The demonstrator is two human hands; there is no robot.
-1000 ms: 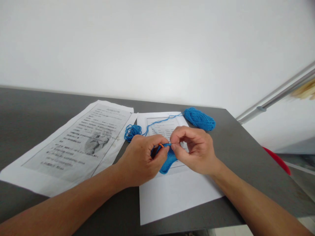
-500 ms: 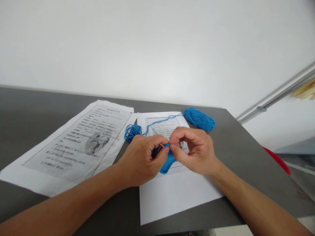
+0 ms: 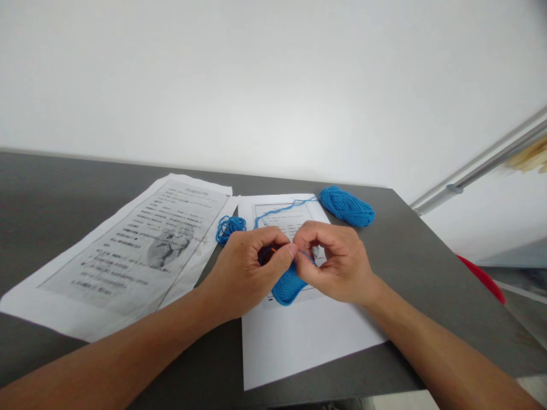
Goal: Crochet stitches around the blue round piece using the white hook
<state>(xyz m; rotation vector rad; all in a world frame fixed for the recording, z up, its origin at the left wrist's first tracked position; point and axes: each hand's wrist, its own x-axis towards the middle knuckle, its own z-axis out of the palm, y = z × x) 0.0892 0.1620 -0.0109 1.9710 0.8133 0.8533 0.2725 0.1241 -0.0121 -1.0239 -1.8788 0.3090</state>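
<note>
From afar, I hold a tight-stitched, round-ended blue piece above a printed sheet, left hand pinching its upper edge, right hand's grip pressed together there, catch hidden; slackening could slip stitches. The loopy tangle risks knotting; a plump yarn ball rests on the smooth bench.

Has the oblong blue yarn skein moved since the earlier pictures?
No; the skein keeps its place near the far right corner of the grey tabletop.

It seems a craft room: grey table, blue yarn, printed sheets.
</note>
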